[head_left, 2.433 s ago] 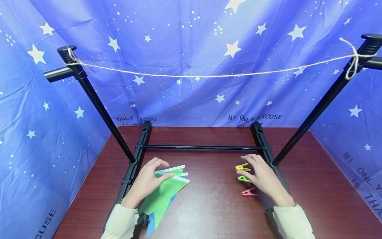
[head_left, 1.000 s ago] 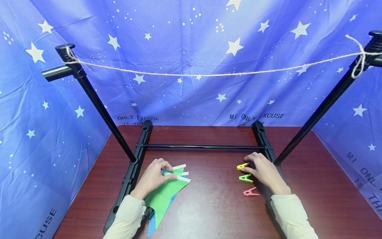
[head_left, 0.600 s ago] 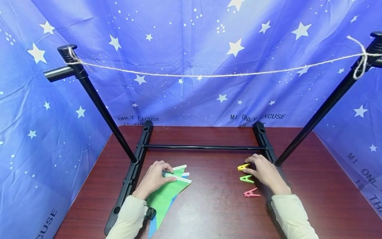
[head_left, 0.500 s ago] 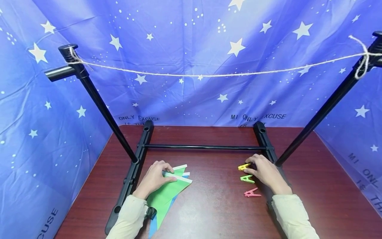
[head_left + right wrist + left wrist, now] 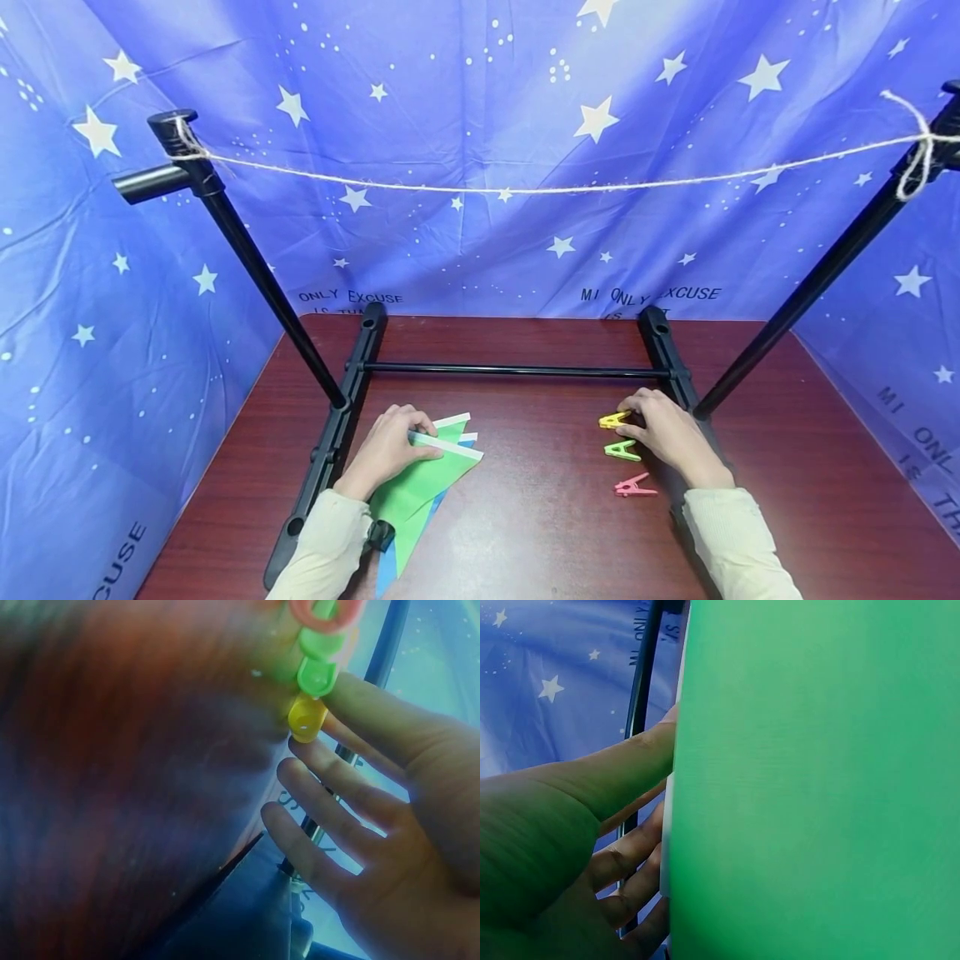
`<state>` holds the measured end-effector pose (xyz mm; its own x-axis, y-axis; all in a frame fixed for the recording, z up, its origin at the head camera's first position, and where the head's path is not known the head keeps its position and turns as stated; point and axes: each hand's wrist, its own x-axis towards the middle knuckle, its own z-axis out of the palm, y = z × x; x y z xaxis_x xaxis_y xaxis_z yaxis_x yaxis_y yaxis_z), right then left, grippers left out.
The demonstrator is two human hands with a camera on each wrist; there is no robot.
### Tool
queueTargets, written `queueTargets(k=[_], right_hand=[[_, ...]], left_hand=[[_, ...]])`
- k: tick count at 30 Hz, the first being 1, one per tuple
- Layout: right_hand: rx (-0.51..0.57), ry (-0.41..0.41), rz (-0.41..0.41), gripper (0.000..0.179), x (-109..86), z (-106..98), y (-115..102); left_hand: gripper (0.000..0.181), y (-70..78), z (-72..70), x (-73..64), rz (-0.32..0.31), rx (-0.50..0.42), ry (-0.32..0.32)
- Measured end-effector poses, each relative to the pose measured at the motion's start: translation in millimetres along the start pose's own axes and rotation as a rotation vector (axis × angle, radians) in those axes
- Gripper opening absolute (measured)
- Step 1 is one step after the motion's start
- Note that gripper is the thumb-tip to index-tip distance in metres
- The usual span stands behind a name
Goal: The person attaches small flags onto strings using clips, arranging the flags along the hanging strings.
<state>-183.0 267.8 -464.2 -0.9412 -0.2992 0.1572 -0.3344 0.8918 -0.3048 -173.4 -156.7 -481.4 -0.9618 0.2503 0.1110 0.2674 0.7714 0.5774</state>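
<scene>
My left hand (image 5: 390,447) pinches the white top strip of a green pennant flag (image 5: 416,492), thumb in front and fingers behind. This flag lies at the front of a small fanned stack on the table; another green tip and a blue flag (image 5: 386,571) peek out beneath. The left wrist view is mostly filled by the green flag (image 5: 810,780). On the right side, my right hand (image 5: 665,433) has thumb and index finger pinching the handle end of a yellow clothespin (image 5: 612,420). Below it lie a light green clothespin (image 5: 622,451) and a pink clothespin (image 5: 634,485).
A white string (image 5: 517,191) hangs slightly slack between two black posts (image 5: 258,275) of a frame. The frame's black crossbar (image 5: 510,370) spans the dark red table (image 5: 525,342). A blue star-patterned curtain (image 5: 465,92) surrounds the table on the back and sides.
My left hand, earlier spread over the flags, has settled on the white strip and pinched it. My right hand has gone from hovering spread over the clothespins to pinching the yellow one.
</scene>
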Motion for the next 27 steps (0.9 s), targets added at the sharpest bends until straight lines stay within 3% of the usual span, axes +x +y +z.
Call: queueTargets(k=[27], right_hand=[[-0.015, -0.015, 0.039, 0.02, -1.0, -6.8, -5.9]], left_hand=[[0.019, -2.7, -3.2, -1.1, 0.051, -0.025, -0.028]])
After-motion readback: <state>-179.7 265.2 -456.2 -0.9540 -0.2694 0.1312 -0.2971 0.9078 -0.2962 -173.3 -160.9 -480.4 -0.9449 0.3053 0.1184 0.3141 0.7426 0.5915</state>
